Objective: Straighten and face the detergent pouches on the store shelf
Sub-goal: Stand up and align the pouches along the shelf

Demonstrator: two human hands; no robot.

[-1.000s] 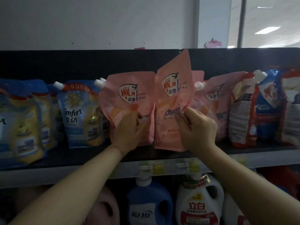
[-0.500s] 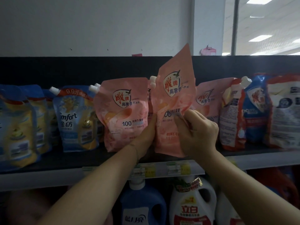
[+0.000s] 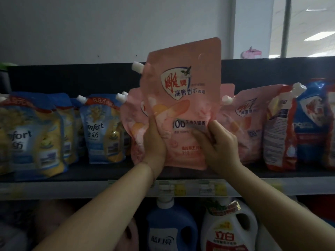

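The pink pouch (image 3: 183, 109) is held label-forward in front of its row, tilted, its top above the back panel and its bottom edge just over the shelf (image 3: 101, 171). To do this well, I judge it should be squared upright and set down level with the pink neighbours (image 3: 250, 120), base flattened so it stands. The left hand (image 3: 155, 142) clasps its left edge, thumb in front; the right hand (image 3: 223, 147) pinches the lower right edge; both forearms reach upward
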